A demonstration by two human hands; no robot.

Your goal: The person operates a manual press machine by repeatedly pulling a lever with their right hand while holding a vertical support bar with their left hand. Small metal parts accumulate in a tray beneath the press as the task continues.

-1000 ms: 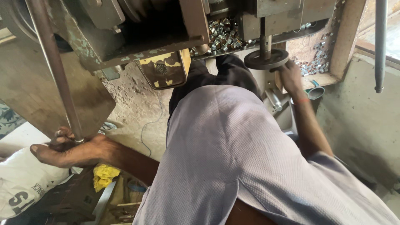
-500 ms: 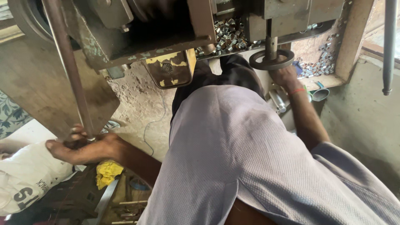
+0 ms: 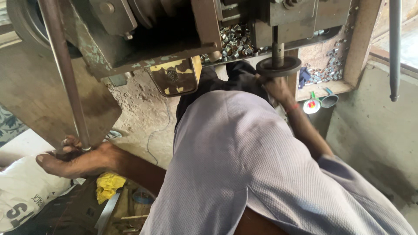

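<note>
Rusty steel fills the top of our view: a heavy old machine [image 3: 143, 39] with chipped green paint, and a slanted rod [image 3: 65, 74] running down its left side. We see the left hand [image 3: 74, 159] at the lower end of that rod, fingers curled around it where it meets a flat metal plate [image 3: 39, 100], the thumb stretched out to the left. The right hand [image 3: 274, 87] reaches up under a round dark disc [image 3: 278, 66] on a short upright shaft [image 3: 278, 43]; it touches the disc's underside, but we cannot tell whether it grips anything, since the knee hides part of it. Between the two arms lies a bent leg in pale lilac checked cloth [image 3: 244, 165]. Behind the disc, a heap of small shiny metal pieces [image 3: 235, 39] sits on the machine's ledge, with more scattered by the wooden frame [image 3: 361, 43]. Below the left hand we see a white sack [image 3: 21, 191], a crumpled yellow rag [image 3: 109, 185] and a flat metal strip [image 3: 106, 213] on the floor.
</note>
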